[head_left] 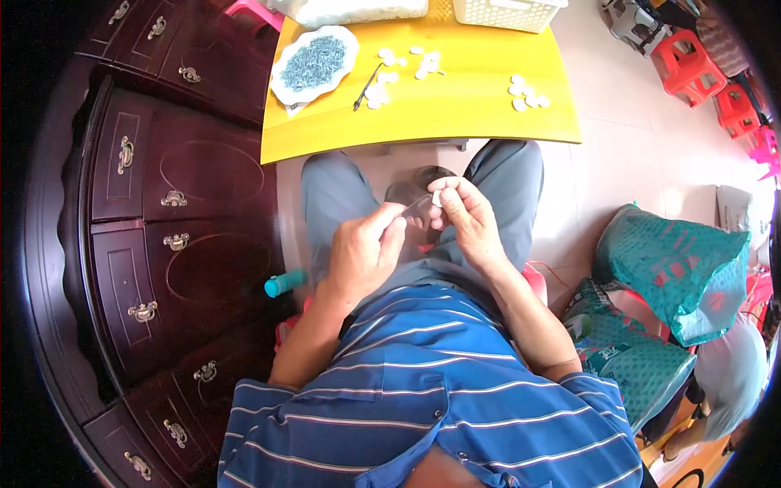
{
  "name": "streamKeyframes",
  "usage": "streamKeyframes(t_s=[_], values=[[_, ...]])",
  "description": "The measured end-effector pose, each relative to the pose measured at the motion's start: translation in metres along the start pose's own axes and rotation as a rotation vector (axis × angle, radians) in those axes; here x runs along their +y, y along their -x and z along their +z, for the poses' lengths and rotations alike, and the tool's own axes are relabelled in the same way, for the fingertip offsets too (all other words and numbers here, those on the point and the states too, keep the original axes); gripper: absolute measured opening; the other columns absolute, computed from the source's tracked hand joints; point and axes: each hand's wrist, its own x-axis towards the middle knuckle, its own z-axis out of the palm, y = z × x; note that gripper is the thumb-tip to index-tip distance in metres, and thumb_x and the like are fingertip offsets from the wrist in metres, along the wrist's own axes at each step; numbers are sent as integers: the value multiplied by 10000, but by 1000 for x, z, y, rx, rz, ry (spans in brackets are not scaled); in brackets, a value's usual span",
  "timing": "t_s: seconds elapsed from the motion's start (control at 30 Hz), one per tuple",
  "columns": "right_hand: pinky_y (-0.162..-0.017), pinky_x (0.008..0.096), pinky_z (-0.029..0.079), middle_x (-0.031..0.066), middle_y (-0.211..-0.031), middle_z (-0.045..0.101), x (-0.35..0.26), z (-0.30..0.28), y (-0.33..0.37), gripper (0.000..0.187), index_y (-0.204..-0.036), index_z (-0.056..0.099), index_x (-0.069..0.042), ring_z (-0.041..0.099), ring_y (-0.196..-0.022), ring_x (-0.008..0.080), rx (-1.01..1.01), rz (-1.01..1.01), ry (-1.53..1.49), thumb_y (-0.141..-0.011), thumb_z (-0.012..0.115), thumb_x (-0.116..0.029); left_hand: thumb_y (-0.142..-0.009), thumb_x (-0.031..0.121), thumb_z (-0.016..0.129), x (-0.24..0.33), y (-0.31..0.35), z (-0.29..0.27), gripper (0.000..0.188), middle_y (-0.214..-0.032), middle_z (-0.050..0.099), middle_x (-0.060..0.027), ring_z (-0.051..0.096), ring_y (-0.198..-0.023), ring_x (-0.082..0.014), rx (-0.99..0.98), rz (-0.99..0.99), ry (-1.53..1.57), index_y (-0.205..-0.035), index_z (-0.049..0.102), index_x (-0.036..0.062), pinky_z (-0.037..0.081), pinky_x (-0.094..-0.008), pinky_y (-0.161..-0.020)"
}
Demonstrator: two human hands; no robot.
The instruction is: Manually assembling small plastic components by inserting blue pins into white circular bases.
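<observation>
Over my lap, my right hand [470, 218] pinches a small white piece [437, 198] between thumb and fingers. My left hand [366, 250] is closed with thumb and forefinger pressed together; a thin thing seems to run from them toward the white piece, too fine to name. Ahead is a yellow table [455, 114]. On its left lies a white scalloped dish [279, 88] heaped with small blue-grey slender pieces [316, 62]. Several small white round pieces [378, 93] are scattered mid-table, beside a thin dark stick-like tool [368, 86]. Another white cluster [527, 94] sits at the right.
A cream perforated basket [508, 15] and a clear container [358, 10] stand at the table's back. Dark wooden drawers [195, 203] line my left, with a turquoise cylinder [283, 284] nearby. Green bags [675, 268] and red stools [688, 67] are at right. Another person's arm [704, 423] shows lower right.
</observation>
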Motion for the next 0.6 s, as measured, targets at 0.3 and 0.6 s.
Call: streamKeyframes(t_s=[0.3,0.6], values=[[-700,212,471,-16,-855,605,-6,4,1,201,-1203,595,-29,559,-758,58,-48,85,-48,-1038,566,-140,-905,31,626,6,-1,-4,126,-783,659,-190,659,-659,-348,53,113,-137,-1024,663,10,502,-367,-583],[-691,207,535,-7,-987,673,2,-8,0,299,-1264,611,-56,610,-847,63,-192,15,-21,-973,660,-102,-923,57,639,5,3,-9,130,-790,657,-189,650,-647,-335,25,81,-93,-1045,666,20,488,-367,-575]])
